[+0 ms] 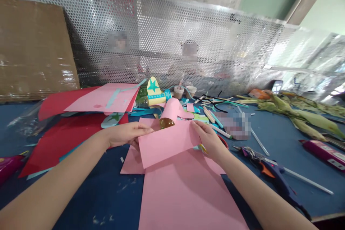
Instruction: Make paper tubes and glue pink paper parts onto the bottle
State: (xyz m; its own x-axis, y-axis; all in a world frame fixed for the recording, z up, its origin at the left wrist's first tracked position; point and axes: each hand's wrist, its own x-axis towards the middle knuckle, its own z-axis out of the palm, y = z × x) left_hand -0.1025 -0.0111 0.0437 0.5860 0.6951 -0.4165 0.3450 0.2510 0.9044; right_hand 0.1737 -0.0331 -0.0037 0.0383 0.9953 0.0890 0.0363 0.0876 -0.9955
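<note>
My left hand (126,133) and my right hand (208,140) both pinch a pink sheet of paper (168,143), one at each side edge, and hold it just above the blue table (280,140). A larger pink sheet (185,194) lies flat beneath it, running toward me. Just beyond the held sheet lies a plastic bottle wrapped in pink paper (170,113), its amber mouth facing me. Behind that stands a yellow paper cone with a teal star (153,91).
Red and pink sheets (81,111) pile up at the left. A glue gun (272,170) and a white stick (304,179) lie at the right, with corn husks (302,115) farther back. A perforated metal screen (172,43) closes the table's far side; people sit behind it.
</note>
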